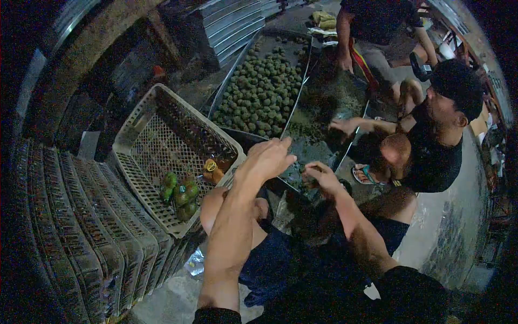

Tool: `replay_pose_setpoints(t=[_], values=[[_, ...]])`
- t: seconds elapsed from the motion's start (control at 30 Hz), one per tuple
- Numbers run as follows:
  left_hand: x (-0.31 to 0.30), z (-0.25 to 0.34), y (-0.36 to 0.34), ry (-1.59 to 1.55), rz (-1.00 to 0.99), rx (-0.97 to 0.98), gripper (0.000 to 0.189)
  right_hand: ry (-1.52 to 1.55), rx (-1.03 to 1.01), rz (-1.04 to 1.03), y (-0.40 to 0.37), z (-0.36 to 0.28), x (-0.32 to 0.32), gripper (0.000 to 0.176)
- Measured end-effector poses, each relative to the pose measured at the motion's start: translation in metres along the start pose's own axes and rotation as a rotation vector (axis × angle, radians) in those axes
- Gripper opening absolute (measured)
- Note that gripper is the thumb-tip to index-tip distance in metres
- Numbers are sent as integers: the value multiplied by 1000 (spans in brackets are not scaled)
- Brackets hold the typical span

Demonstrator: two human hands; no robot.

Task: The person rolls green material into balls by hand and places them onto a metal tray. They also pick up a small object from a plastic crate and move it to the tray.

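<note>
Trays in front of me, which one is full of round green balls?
The left-hand tray, next to the white crate; the tray to its right holds only loose dark material.

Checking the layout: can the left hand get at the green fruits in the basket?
Probably yes: the left hand hangs beside the open-topped basket, and the green fruits lie uncovered near that corner, with nothing between.

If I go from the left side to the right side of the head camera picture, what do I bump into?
A stack of grey trays → white plastic basket → left hand → right hand → person in a black shirt.
</note>
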State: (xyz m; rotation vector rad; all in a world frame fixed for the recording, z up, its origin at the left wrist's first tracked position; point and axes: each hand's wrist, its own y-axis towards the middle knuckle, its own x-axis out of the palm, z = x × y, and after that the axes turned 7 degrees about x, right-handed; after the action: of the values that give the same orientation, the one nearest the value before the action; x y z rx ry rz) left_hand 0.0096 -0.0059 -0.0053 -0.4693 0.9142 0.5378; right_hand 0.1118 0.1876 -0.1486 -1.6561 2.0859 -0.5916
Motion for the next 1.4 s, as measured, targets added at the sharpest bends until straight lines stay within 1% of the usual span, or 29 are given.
replay_pose_setpoints(t=[0.03,0.07,0.13,0.2,0.27,0.3,0.33,0.4,0.47,0.53,0.57,0.6,0.67,0.7,0.73,0.8,0.87,0.93,0.97,1.03,1.1,1.13,1.17,1.2,1.23,1.3,1.33,1.37,1.4], values=[[-2,1,1,14,-43,-39,52,196,-26,-59,-7,-3,1,37],[-5,0,2,31,-84,-80,52,199,-27,-63,-5,4,-6,37],[-7,-1,0,47,-66,-72,52,607,224,-191,-2,13,-23,38],[-8,1,1,54,-53,-56,52,693,238,-151,4,23,-23,40],[-9,4,5,48,-107,-75,53,464,224,-117,24,50,-25,44],[-7,4,5,47,-112,-75,53,255,272,21,29,50,-22,47],[-5,4,5,54,-89,-48,53,256,278,21,26,42,-16,47],[-3,4,4,58,-66,-25,52,-143,87,165,20,25,-3,47],[-1,4,1,50,-46,-19,52,-140,141,154,21,26,-1,45],[-2,2,-5,30,-8,-3,52,-233,2,-58,19,28,-1,45],[-3,2,-8,15,35,26,51,-176,26,-138,15,29,-4,41],[-4,1,-10,12,34,17,51,-178,31,-146,17,35,-6,41],[-8,1,-10,18,14,13,51,32,155,-181,22,55,-19,39],[-9,0,-11,15,13,6,51,247,294,-201,19,63,-24,38],[-8,-1,-13,20,44,14,50,246,302,-205,21,79,-29,38],[-9,-1,-16,30,69,16,50,168,508,-204,33,113,-33,37],[-12,-1,-17,11,58,19,49,-75,494,-93,55,162,-30,46],[-12,-4,-14,26,22,6,50,-672,516,78,106,225,-32,48],[-11,-4,-12,32,-9,-7,50,-667,526,80,131,252,-35,48],[-12,-5,-11,33,-10,-3,51,-102,342,-91,165,286,-46,60],[-16,-5,-9,27,-16,4,52,345,333,-153,152,151,-27,57],[-18,-5,-7,24,-26,4,53,450,288,-131,156,103,-25,56],[-21,-5,-6,20,-37,0,54,500,227,-88,169,64,-27,55],[-23,-5,-4,9,-49,3,54,506,93,-60,195,52,-37,54],[-26,-6,-3,-4,-45,-7,55,506,103,-54,210,38,-41,54],[-29,-8,-2,-27,-60,-17,56,273,-2,102,217,17,-41,50],[-30,-10,0,-2,-61,-6,56,277,8,106,228,36,-48,50],[-31,-12,2,22,-60,5,57,-307,-129,122,236,57,-53,48],[-31,-12,4,17,-72,3,57,-893,-260,122,253,100,-64,46]])
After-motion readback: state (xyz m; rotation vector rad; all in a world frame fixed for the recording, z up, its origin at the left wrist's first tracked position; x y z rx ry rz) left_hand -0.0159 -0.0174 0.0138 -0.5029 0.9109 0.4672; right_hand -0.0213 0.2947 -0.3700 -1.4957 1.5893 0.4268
